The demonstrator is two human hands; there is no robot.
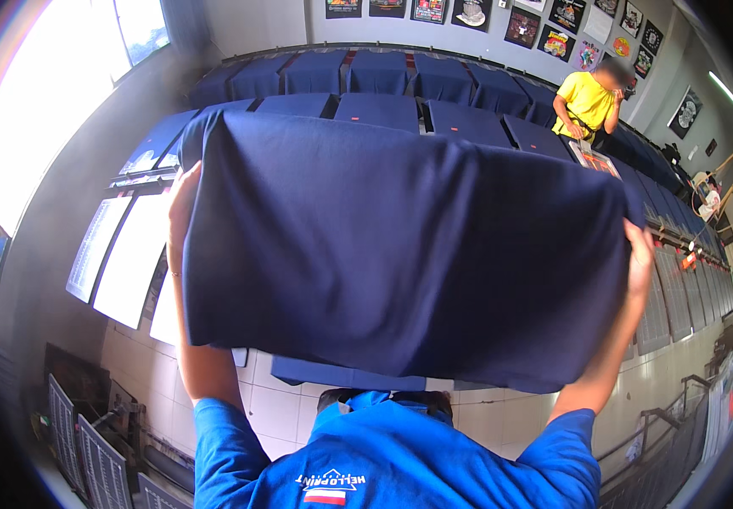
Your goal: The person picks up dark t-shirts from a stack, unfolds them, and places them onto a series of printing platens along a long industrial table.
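Observation:
A wide navy cloth [400,246] is stretched across the space before me, and its lower edge hangs loose with soft folds. Along its left side, my left hand [183,199] is closed on the edge, with the fingers partly hidden by the fabric. My right hand [640,253] grips the opposite side, somewhat lower. The cloth hides part of the printing boards behind it, and whether it is a garment or a cut panel I cannot tell.
Beyond the cloth stand rows of boards [375,109] covered in navy fabric. Bare boards [124,271] are at the left. A person in yellow [585,102] stands far right beside a framed screen [594,159]. Metal racks [99,454] are low at the left.

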